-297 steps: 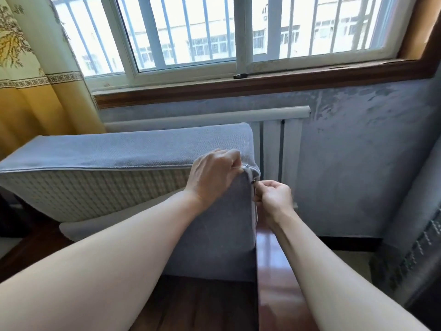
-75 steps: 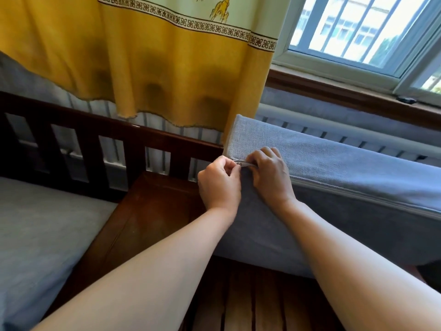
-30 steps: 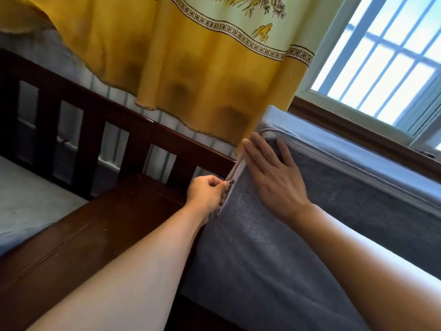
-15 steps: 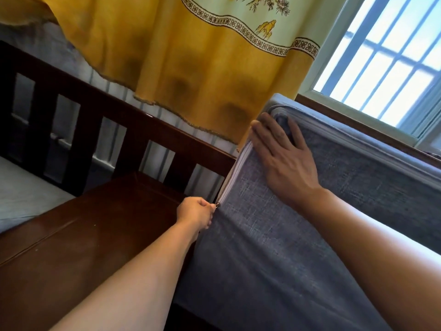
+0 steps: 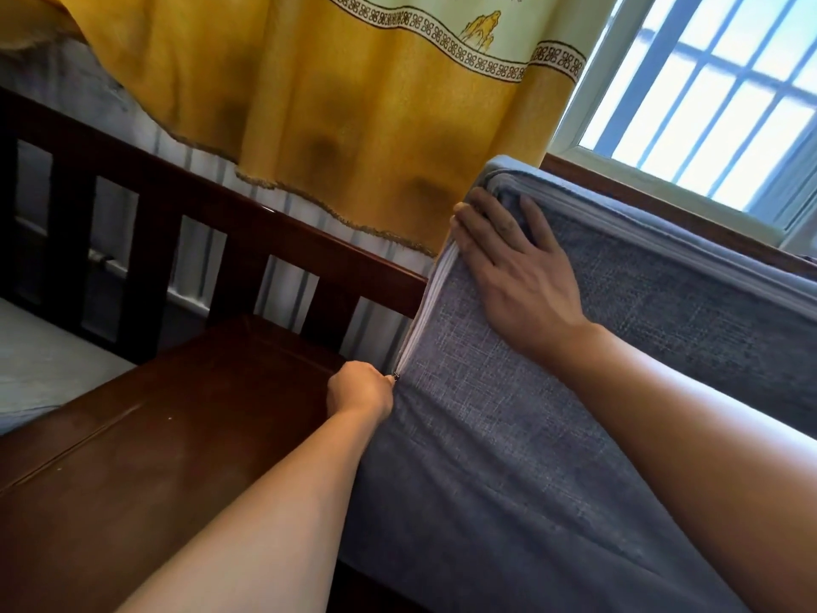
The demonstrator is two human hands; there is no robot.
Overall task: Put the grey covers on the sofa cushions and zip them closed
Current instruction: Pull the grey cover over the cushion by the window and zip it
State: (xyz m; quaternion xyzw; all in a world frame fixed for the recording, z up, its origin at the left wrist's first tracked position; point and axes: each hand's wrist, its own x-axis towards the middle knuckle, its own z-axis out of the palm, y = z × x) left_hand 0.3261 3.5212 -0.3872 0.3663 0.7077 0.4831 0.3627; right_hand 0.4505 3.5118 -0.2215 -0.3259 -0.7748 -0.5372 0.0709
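Cushion (image 5: pixel 552 435): in its grey cover, stood on edge on the wooden sofa frame (image 5: pixel 132 457) — side seam facing the person.
Right hand (image 5: pixel 517 276): flat, fingers straight, pressing the fabric taut beside the seam.
Left hand (image 5: pixel 360 389): pinching the zip pull (image 5: pixel 396 376) — partway down, likely closing.

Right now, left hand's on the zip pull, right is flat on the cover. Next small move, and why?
Probably keep drawing the zip pull down the cushion's side edge. The left hand pinches it partway down, the zip line above looks closed, and the edge below is hidden behind the hand, so likely not finished. The right hand lies flat on the grey cover, steadying the fabric.
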